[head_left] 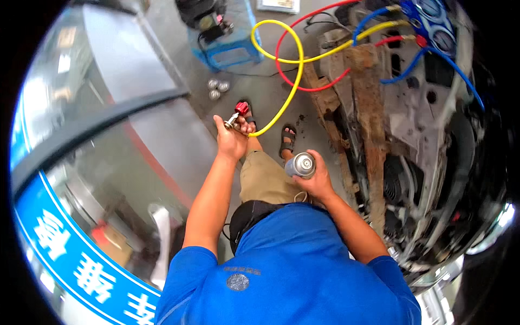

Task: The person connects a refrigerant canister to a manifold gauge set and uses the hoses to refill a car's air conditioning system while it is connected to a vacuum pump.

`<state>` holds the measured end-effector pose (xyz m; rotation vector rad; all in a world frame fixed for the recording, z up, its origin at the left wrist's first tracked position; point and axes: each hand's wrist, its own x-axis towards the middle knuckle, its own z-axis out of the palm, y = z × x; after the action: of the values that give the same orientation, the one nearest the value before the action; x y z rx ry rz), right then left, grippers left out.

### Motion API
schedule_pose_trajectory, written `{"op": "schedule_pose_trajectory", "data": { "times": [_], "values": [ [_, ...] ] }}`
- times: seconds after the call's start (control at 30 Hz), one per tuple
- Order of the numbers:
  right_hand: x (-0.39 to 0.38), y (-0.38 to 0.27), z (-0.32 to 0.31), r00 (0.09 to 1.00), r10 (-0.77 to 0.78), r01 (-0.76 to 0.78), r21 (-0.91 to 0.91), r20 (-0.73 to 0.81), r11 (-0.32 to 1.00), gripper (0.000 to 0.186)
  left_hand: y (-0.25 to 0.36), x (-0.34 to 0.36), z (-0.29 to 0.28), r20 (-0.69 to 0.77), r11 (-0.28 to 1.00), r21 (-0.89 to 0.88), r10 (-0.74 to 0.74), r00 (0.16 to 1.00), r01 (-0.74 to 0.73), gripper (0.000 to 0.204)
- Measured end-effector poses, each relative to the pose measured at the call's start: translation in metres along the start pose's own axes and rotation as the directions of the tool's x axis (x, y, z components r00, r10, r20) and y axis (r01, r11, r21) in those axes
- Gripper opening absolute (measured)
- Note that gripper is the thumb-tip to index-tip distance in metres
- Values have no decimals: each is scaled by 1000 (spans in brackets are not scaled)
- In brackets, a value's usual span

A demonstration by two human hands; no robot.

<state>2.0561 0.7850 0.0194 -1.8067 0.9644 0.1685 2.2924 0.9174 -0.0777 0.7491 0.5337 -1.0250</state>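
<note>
My left hand (232,143) is closed around a metal can-tap valve (233,120) with a red knob (241,108), held out ahead of my body. From this valve a yellow hose (293,97) loops away to the upper right. My right hand (319,184) grips a silver metal can (302,164) by its side, with the round top and its centre nozzle facing up. Can and valve are apart, the can lower and to the right.
A blue manifold gauge set (430,24) with red and blue hoses rests on the open vehicle front (371,103) at right. A blue stool (233,58) bears dark equipment. Several small cans (215,95) stand on the floor. Glass with a blue sign (81,254) is at left.
</note>
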Motion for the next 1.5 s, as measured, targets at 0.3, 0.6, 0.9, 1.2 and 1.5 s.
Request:
{"op": "schedule_pose_trajectory", "data": {
  "times": [0.3, 0.6, 0.9, 1.2, 1.5],
  "values": [
    [102, 248, 110, 936, 332, -351, -248, -117, 903, 78, -124, 4, -111, -205, 894, -402, 125, 971, -200, 51],
    [329, 412, 263, 951, 169, -245, -295, -259, 924, 80, -233, 72, -191, 36, 913, -407, -15, 999, 28, 41],
    [452, 464, 292, 928, -295, 189, -396, -227, 899, 80, -272, 77, -222, 173, 724, -688, 89, 981, 55, 46],
    [257, 697, 265, 817, 527, -563, -523, -235, 639, 31, -302, 79, -245, 100, 661, -742, -56, 993, 112, 51],
    [246, 730, 287, 653, 650, -747, -185, -389, 639, 30, -307, 96, -267, -85, 754, -638, -267, 960, 153, 42]
  ]
}}
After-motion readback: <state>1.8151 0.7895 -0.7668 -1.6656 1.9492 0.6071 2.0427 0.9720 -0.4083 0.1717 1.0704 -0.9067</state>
